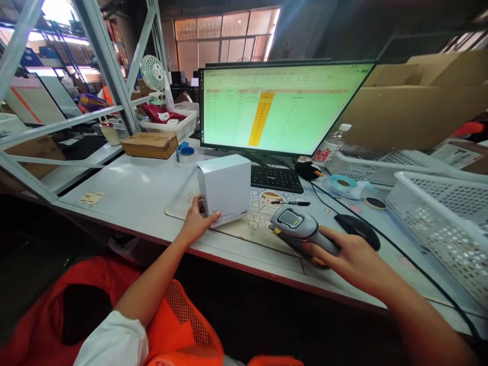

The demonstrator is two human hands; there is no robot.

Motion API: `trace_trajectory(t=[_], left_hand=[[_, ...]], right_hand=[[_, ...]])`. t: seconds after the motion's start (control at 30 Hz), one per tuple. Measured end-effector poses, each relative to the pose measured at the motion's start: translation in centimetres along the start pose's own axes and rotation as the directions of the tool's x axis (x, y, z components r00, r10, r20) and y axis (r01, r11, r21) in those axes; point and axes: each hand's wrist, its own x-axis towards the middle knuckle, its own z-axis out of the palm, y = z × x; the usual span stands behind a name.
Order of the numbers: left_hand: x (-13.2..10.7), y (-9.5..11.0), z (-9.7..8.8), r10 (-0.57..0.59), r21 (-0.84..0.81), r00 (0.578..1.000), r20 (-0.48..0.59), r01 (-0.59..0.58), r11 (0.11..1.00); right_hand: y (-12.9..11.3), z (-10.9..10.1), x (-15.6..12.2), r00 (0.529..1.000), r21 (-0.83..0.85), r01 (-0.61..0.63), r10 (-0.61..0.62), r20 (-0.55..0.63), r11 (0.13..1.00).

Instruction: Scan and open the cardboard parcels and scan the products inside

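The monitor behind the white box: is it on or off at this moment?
On. The monitor glows with a pale green spreadsheet, one column marked orange, behind the white box that the left hand holds.

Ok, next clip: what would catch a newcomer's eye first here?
Probably the bright green spreadsheet on the monitor at the back of the desk, with its orange column. Just in front, the left hand grips a white box standing on the desk mat, while the right hand holds a grey handheld scanner pointed toward it. White plastic baskets crowd the right side.
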Motion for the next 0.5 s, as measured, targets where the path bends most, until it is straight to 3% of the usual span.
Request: trace_trajectory(t=[0.13,0.27,0.33,0.4,0.47,0.5], left_hand=[[-1.0,-1.0,-1.1,0.018,-0.103,0.999,0.038,-0.014,0.995],[-3.1,-0.9,-2.7,0.075,-0.163,0.993,0.088,-0.060,0.985],[-4.3,-0.3,-3.1,0.073,-0.170,0.990,0.123,-0.051,0.984],[-5.7,0.4,-2.8,0.085,-0.187,0.980,0.178,-0.051,0.981],[-6.8,1.1,-1.8,0.107,-0.228,0.957,0.271,-0.044,0.973],[-7.3,1.4,-1.1,0.120,-0.253,0.937,0.328,-0.035,0.967]], right_hand=[[3.0,1.4,3.3,0.931,-0.183,-0.365,0.352,-0.099,0.913],[4.3,2.3,4.2,0.895,-0.191,-0.444,0.426,-0.133,0.875],[3.5,2.4,3.4,0.912,-0.130,-0.397,0.374,-0.170,0.909],[1.4,2.6,1.9,0.961,-0.008,-0.240,0.237,-0.139,0.971],[-1.6,3.1,-0.1,1.000,0.194,-0.008,0.006,0.008,0.981],[-3.1,3.4,-1.2,0.989,0.316,0.083,-0.118,0.090,0.945]])
